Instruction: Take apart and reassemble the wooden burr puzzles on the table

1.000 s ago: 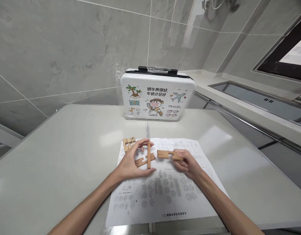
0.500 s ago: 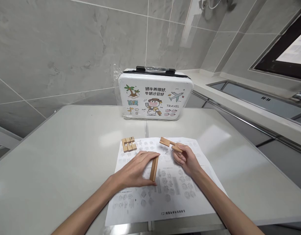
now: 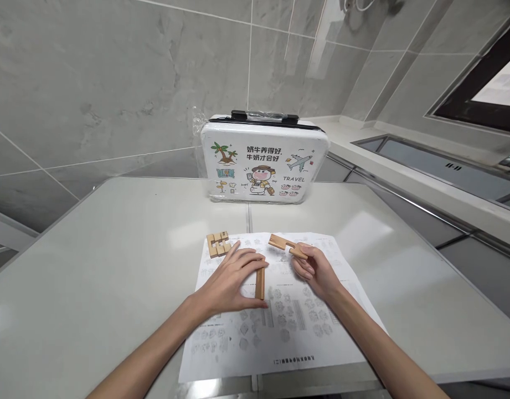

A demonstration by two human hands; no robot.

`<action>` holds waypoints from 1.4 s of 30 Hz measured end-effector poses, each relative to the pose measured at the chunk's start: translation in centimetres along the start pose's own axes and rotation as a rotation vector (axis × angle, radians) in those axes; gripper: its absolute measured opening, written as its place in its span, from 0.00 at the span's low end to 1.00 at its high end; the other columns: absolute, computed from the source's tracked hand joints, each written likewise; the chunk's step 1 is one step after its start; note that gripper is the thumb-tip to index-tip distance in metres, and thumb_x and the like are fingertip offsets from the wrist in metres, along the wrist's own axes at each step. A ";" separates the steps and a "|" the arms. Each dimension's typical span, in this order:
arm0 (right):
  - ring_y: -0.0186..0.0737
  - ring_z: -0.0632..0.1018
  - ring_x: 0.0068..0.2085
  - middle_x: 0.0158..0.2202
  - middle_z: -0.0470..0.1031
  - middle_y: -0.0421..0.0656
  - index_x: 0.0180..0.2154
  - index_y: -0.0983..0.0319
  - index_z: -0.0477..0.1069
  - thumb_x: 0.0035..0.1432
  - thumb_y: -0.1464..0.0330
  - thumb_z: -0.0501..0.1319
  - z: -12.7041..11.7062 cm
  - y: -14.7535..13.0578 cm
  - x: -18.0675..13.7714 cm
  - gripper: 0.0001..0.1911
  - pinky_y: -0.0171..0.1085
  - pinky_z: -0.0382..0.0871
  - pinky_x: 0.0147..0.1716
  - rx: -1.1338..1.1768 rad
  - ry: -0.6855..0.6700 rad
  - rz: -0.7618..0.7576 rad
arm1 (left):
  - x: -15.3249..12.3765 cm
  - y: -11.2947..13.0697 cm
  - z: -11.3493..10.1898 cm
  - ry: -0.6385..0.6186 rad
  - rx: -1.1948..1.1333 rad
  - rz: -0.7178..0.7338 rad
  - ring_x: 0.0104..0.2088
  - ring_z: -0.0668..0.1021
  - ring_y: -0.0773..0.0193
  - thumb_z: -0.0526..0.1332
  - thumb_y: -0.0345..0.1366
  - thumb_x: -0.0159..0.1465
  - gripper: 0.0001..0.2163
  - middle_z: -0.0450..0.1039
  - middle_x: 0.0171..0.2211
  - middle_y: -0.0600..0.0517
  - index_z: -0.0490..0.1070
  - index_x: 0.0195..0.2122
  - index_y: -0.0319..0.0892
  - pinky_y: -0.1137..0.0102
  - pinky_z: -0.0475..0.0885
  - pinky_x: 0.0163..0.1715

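Note:
My left hand (image 3: 232, 280) rests on a printed instruction sheet (image 3: 279, 327) and grips a notched wooden bar (image 3: 260, 284) between thumb and fingers, the bar standing on its edge on the paper. My right hand (image 3: 315, 271) pinches one end of a second notched wooden bar (image 3: 286, 245), which points up and to the left just above the sheet. A small cluster of joined wooden pieces (image 3: 219, 244) lies at the sheet's top left corner, just beyond my left fingertips.
A white cartoon-printed case (image 3: 265, 160) with a black handle stands upright at the back of the pale table (image 3: 113, 260), against the grey tiled wall. A ledge and a dark window frame (image 3: 466, 105) run along the right.
My left hand laid its wooden pieces down onto the sheet and now holds one bar on edge. My right hand carried its bar up and away to the right.

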State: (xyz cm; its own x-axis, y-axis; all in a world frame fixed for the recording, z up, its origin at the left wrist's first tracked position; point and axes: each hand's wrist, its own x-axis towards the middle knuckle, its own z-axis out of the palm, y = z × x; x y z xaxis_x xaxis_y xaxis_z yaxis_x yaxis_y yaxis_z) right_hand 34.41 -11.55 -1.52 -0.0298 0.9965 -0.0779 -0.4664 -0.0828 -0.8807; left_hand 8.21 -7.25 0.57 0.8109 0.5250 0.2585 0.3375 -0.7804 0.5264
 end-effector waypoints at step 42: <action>0.35 0.60 0.26 0.23 0.60 0.35 0.25 0.58 0.59 0.70 0.62 0.55 0.4 -0.4 -0.7 0.19 0.37 0.53 0.29 -0.919 -0.198 -0.090 | -0.5 0.0 0.8 0.141 -0.091 -0.281 0.62 0.76 0.45 0.63 0.30 0.61 0.36 0.68 0.66 0.41 0.54 0.71 0.47 0.51 0.74 0.62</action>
State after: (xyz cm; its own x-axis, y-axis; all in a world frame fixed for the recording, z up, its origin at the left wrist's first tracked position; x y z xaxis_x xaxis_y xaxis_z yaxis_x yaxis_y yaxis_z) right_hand 34.28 -12.20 -0.89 -0.2168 0.9761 0.0146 0.4031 0.1031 -0.9093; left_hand 8.15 -7.81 -0.17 0.6157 0.7623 0.1997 0.4891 -0.5684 0.6616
